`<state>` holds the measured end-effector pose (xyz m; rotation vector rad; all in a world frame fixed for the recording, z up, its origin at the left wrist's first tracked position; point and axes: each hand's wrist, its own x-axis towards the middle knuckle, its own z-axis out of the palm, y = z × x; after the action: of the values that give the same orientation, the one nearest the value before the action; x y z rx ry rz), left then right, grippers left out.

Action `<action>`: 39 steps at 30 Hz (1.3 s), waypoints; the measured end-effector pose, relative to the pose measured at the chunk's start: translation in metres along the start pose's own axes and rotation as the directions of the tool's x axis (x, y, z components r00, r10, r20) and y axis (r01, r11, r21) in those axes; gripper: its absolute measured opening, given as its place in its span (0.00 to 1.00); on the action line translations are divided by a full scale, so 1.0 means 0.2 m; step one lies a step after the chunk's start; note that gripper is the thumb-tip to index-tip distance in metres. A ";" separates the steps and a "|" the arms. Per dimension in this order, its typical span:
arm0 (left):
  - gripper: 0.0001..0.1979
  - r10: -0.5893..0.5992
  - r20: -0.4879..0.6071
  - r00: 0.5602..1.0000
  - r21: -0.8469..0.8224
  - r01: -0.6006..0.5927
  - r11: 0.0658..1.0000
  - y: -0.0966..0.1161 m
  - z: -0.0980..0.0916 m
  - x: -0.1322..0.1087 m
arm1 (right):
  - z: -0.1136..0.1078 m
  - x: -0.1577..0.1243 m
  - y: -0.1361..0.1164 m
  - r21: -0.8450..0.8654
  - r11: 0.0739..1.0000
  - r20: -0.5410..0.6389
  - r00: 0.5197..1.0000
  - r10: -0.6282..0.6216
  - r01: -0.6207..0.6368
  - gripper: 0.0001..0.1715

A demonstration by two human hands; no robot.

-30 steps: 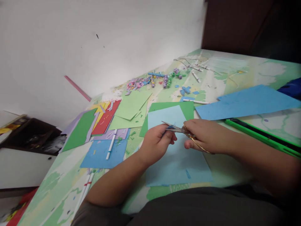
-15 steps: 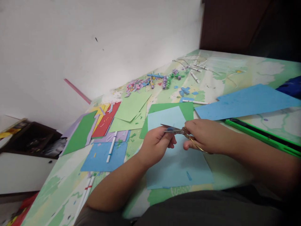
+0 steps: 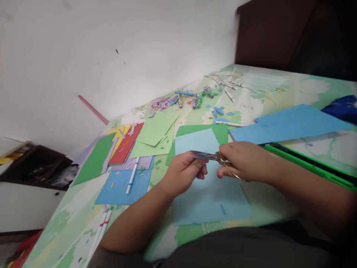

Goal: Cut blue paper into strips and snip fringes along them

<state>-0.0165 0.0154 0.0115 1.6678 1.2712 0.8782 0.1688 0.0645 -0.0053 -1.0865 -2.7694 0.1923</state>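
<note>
I am seeing my left hand [image 3: 182, 173] and right hand [image 3: 242, 162] hovering over the near sheet [image 3: 209, 203] on the table [image 3: 306, 89], scissors [image 3: 208, 156] spanning between them, a pen [image 3: 132, 175] lying on papers [image 3: 117, 188] leftward, a wide sheet [image 3: 290, 124] rightward, scraps [image 3: 181, 99] lying behind.

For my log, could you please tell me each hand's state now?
Left hand: closed, pinching a small blue paper scrap.
Right hand: closed on gold-handled metal scissors.

Soft, even indoor light fills the scene, brightest on the white wall [image 3: 111, 44] beyond the grip; the dark brown panel [image 3: 264, 33] to its far right sinks into gloom. Shadows under the left hand [image 3: 182, 173] and right hand [image 3: 245, 162] are faint. The scissors [image 3: 214, 156] show a dull sheen, and the paper scrap [image 3: 201, 153] at their blades is smeared. The frame's edges bend and darken.
</note>
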 end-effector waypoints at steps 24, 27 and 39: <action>0.15 0.238 -0.093 0.967 0.351 -0.192 0.917 0.00 0.04 0.00 | 0.00 -0.01 0.01 0.100 0.993 0.016 0.998 -0.057 0.055 0.27; 0.16 0.240 -0.101 0.965 0.360 -0.190 0.914 0.00 0.04 0.00 | 0.00 -0.01 0.01 0.059 0.997 0.010 0.999 -0.044 0.043 0.28; 0.15 0.162 -0.058 0.985 0.240 -0.143 0.960 0.00 0.03 0.00 | 0.00 0.00 0.03 -0.029 0.999 -0.022 0.999 -0.046 0.046 0.28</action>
<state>-0.0116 0.0151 0.0092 1.9565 1.3554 0.9197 0.1717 0.0688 -0.0062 -1.0236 -2.7825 0.1348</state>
